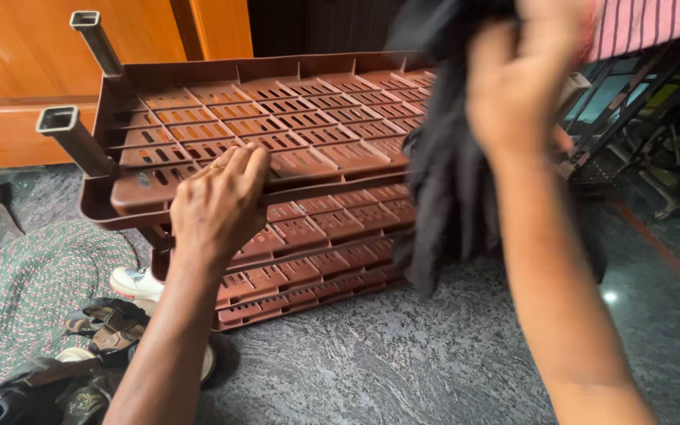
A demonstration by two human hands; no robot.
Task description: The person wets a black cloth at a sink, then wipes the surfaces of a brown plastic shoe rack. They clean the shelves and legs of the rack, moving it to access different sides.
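A brown plastic slatted rack [308,134] lies tipped on its side on the grey stone floor, its square tube legs [72,134] sticking out at the upper left. My left hand [218,201] grips the front edge of its top shelf, fingers curled over the rim. My right hand [517,83] is raised at the rack's right end and holds a black cloth [442,173], which hangs down over the shelves there. A lower shelf [316,260] shows beneath the top one.
A braided green mat [25,291] lies at the left with a white shoe [135,282], sandals [108,330] and dark footwear. Orange wooden furniture [33,71] stands behind the rack. A dark metal frame [639,102] with striped fabric is at the upper right.
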